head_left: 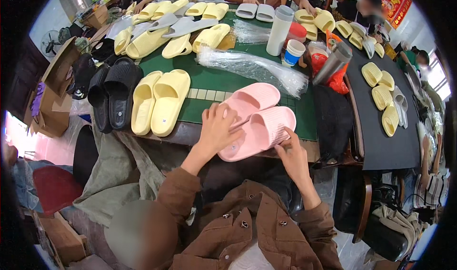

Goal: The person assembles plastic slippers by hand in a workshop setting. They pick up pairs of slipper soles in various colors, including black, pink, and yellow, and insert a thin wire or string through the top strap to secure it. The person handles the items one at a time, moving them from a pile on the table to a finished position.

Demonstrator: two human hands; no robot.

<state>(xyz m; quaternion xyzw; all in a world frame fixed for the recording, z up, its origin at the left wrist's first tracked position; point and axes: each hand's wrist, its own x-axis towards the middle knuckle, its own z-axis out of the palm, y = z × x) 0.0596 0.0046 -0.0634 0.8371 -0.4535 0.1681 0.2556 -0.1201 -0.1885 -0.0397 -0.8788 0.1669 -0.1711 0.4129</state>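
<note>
Two pink slippers (254,120) lie gripped by the left hand (216,129) and right hand (290,153).

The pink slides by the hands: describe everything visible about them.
The pink slides are a pair of soft, foam-looking slip-on sandals with ribbed straps and open toes. They lie side by side, angled, at the near edge of the green table, one overhanging it. The left hand rests on them; the right hand pinches the nearer slide's edge. They look clean and unworn.

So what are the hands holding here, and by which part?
The pair of pink slippers: the left hand lies over the heel ends, and the right hand pinches the nearer slipper's side edge.
</note>
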